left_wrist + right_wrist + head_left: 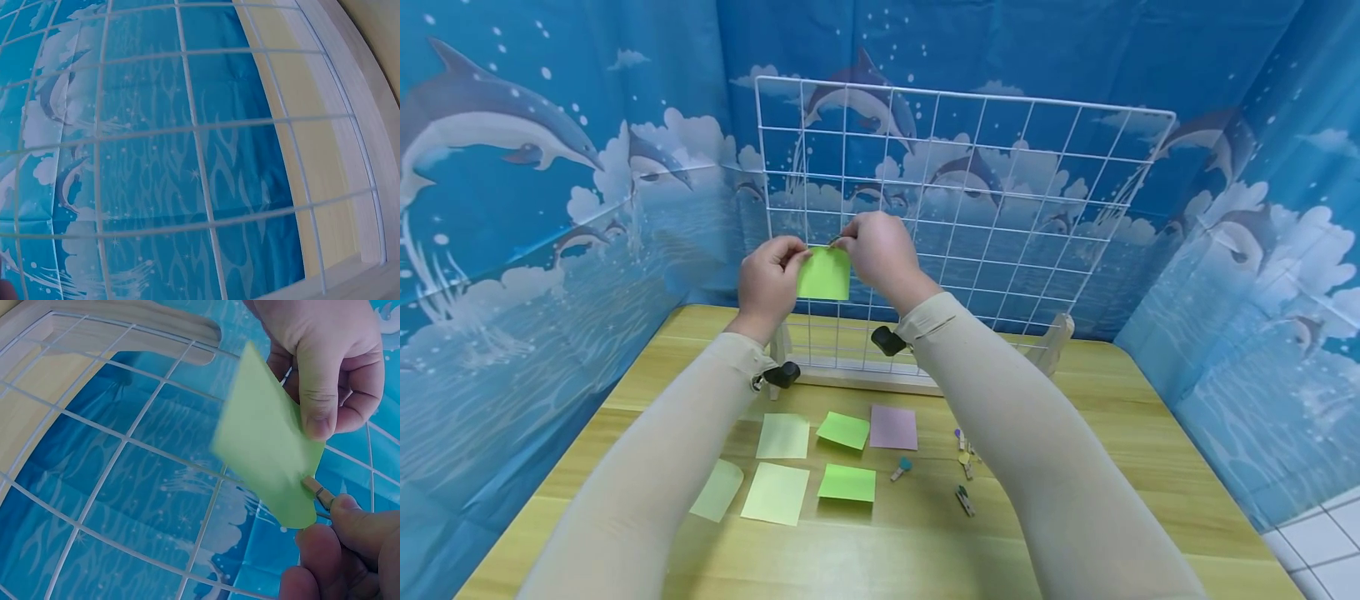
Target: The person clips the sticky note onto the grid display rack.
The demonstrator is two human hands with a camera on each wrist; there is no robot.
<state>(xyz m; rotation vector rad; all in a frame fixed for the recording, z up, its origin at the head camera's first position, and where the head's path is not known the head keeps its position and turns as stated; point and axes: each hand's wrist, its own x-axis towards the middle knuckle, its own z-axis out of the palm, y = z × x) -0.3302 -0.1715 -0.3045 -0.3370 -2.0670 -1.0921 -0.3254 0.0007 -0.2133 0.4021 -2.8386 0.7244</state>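
A bright green sticky note [823, 274] hangs in front of the white wire grid [985, 98]. My left hand [767, 279] pinches its upper left part between thumb and fingers. My right hand [882, 254] pinches a small wooden clothespin [320, 492], whose tip lies at the note's edge in the right wrist view. That view also has the left thumb lying flat along the paper. The left wrist view is mostly grid wires, with just a sliver of a finger at its lower left corner.
Two more green notes [843, 431], a purple note [893, 427] and several pale yellow ones [777, 493] lie on the wooden table [760, 567]. Several small clothespins [965, 501] are scattered by the right forearm. The grid stands in a wooden base [865, 379] before a dolphin-print curtain [1240, 417].
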